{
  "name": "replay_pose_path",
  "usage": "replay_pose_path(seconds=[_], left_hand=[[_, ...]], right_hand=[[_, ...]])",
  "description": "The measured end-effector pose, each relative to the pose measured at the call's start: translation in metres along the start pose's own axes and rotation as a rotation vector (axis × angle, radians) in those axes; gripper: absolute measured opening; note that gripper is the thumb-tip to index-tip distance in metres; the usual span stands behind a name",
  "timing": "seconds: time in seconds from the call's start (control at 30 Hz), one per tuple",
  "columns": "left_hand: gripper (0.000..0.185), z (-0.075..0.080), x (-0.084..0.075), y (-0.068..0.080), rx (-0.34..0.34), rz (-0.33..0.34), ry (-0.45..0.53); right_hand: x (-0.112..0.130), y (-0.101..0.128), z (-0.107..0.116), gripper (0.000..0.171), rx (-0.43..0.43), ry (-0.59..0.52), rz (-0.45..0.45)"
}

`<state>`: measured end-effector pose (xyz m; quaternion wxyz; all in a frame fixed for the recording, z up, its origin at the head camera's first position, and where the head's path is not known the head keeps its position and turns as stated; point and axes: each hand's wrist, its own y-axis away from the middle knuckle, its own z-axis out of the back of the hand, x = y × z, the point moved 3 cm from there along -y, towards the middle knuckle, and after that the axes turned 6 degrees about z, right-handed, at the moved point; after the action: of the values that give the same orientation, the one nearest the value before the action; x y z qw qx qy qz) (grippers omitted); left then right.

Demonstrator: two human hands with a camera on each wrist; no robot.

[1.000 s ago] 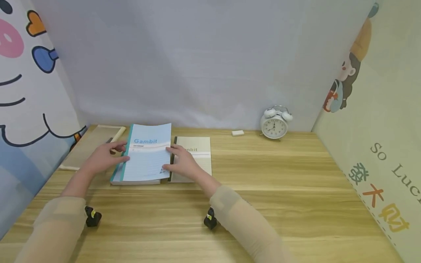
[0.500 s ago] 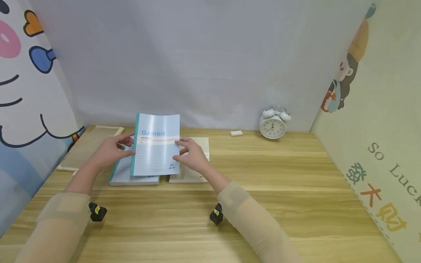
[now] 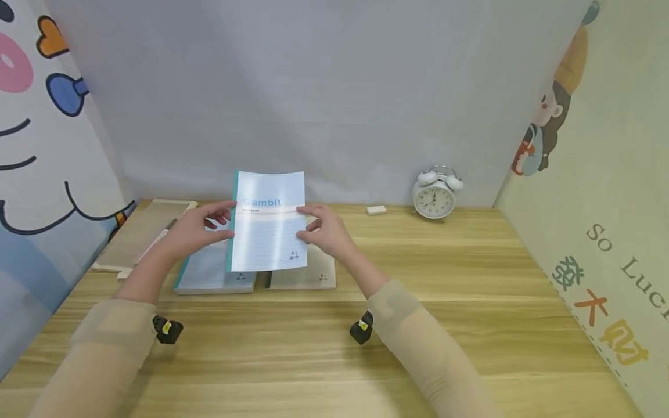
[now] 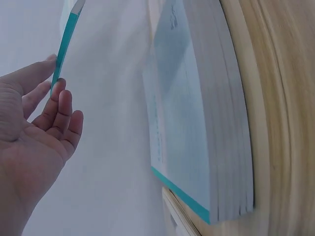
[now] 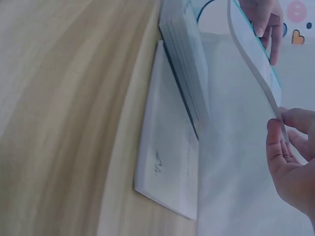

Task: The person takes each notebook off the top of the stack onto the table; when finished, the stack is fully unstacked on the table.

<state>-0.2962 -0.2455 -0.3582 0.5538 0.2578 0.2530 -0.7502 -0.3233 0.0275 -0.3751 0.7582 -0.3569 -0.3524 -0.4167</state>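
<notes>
A light blue notebook [image 3: 268, 232] with a teal spine hangs above the table, held by its two long sides. My left hand [image 3: 201, 231] pinches the spine edge between thumb and fingers; the left wrist view shows this teal edge [image 4: 63, 46] in its grip. On the opposite edge, my right hand [image 3: 330, 233] pinches the pages. Below lies a stack of blue notebooks [image 3: 211, 273], several thick as the left wrist view shows. Beside it, partly covered by the raised notebook, is a cream notebook [image 3: 313, 277] with a dark spine.
At the far left lies a flat beige board or folder [image 3: 137, 232] with pale edges and a dark, thin item on it. A white eraser [image 3: 376, 210] and a white twin-bell alarm clock [image 3: 435, 196] stand toward the back of the wooden table [image 3: 444, 290], before a pale backdrop.
Both hands have lifted the top blue notebook off the stack and carried it up and to the right. More of the stack beneath now shows.
</notes>
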Motion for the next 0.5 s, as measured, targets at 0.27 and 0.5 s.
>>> replay_pose_path(seconds=[0.27, 0.5], left_hand=[[0.067, -0.011, -0.021, -0.011, 0.005, 0.005, 0.058], [0.065, -0.023, -0.042, -0.022, 0.023, 0.029, 0.165]], right_hand=[[0.001, 0.011, 0.033, 0.058, 0.025, -0.013, -0.062], [-0.001, 0.017, 0.056, 0.058, 0.029, -0.011, -0.077]])
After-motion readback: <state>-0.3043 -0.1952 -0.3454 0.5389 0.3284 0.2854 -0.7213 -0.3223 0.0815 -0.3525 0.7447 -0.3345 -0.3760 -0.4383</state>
